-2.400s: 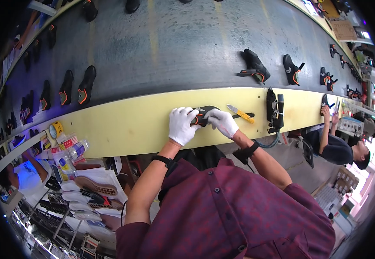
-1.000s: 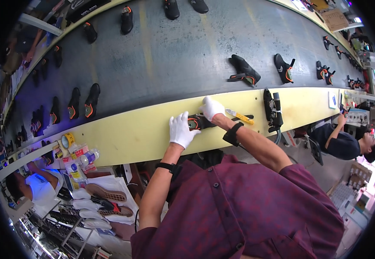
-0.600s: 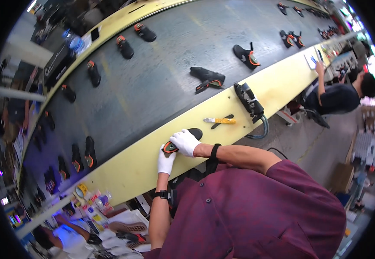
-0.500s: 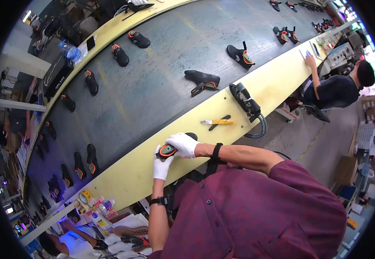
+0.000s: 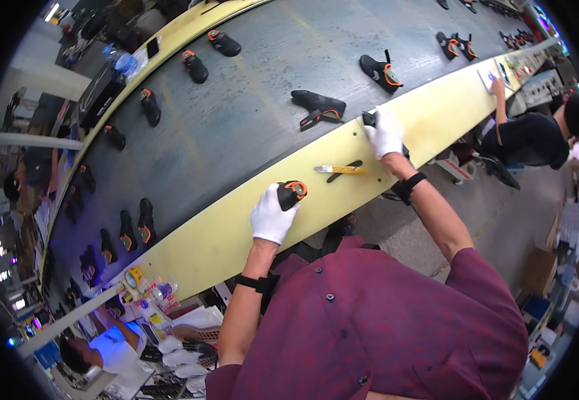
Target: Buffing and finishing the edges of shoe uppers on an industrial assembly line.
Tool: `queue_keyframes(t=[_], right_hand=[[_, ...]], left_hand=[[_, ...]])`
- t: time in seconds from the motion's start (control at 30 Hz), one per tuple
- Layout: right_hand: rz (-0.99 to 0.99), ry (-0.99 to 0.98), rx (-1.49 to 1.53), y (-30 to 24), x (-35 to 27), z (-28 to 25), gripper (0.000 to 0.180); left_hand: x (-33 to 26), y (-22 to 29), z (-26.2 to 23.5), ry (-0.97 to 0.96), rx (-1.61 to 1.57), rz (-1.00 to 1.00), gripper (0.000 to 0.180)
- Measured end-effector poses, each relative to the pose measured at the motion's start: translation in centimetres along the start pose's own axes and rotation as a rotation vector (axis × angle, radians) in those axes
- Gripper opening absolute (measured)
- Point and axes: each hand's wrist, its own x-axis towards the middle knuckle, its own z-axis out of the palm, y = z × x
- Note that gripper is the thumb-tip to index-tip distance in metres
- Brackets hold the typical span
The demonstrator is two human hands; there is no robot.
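Observation:
My left hand [image 5: 271, 219], in a white glove, is closed round a black shoe [image 5: 291, 196] with an orange-edged collar, held above the pale yellow ledge [image 5: 223, 233]. Farther right, my white-gloved right hand [image 5: 386, 137] lies over a black hand-held tool [image 5: 369, 119] with its fingers curled round it; most of the tool is hidden under the glove. Between the two hands a yellow-handled cutter [image 5: 343, 171] lies across a thin black strip-like tool [image 5: 354, 164] on the ledge.
Beyond the ledge runs a wide grey conveyor belt [image 5: 249, 113] carrying several black shoes, the closest a black shoe [image 5: 319, 105]. A co-worker [image 5: 529, 133] sits at the right, another person [image 5: 106, 357] at lower left. Tape and small packs [image 5: 149, 293] crowd the ledge's left end.
My right hand has left the shoe and moved right and away onto the black tool. My left hand has raised and turned the shoe, shifting slightly right.

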Motion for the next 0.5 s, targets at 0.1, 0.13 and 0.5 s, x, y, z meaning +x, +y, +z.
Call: queue_keyframes(t=[0.1,0.13,0.5], right_hand=[[0.156,-0.153,0.043,4.0,-0.6,1.1,0.049],[0.110,-0.180,0.112,4.0,-0.5,0.9,0.047],[-0.031,-0.482,0.587,-9.9,-2.3,-10.2,0.030]], left_hand=[[0.4,0.8,0.0,-0.058,-0.009,-0.068,0.071],[0.4,1.3,-0.1,-0.064,-0.001,-0.086,0.070],[2.7,4.8,1.4,-0.068,0.081,-0.135,0.066]])
